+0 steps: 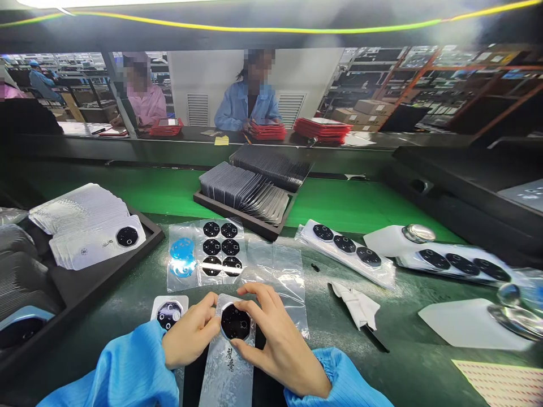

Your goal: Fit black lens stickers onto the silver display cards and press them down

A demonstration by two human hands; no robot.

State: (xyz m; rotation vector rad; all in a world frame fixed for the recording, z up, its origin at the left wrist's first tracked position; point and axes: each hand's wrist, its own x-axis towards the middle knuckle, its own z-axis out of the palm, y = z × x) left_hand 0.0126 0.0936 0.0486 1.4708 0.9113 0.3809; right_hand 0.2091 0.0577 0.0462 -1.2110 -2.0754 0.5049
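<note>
Black lens plate [235, 322] on long card [224, 376], axis pointing away from me; left hand [189, 330] and right hand [278, 342] pinch its sides narrowly.

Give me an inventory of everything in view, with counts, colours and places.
Black octagonal pieces on clear film: six, black, mid-bench.
Blue film pieces: about two, blue, same sheet.
Strips of octagonal pieces: two, black on white, right.
Card stack: one, white, left tray.
Dark card rows: two, grey, rear tray.
Folded cloth: one, white, right of hands.
Red stacks: three, red, far bench.
Coworkers: two, blue and pink coats, far side.
Held octagonal piece: one, black, between hands.
Left hand: bare, blue sleeve, beside piece.
Right hand: bare, blue sleeve, on piece.
</note>
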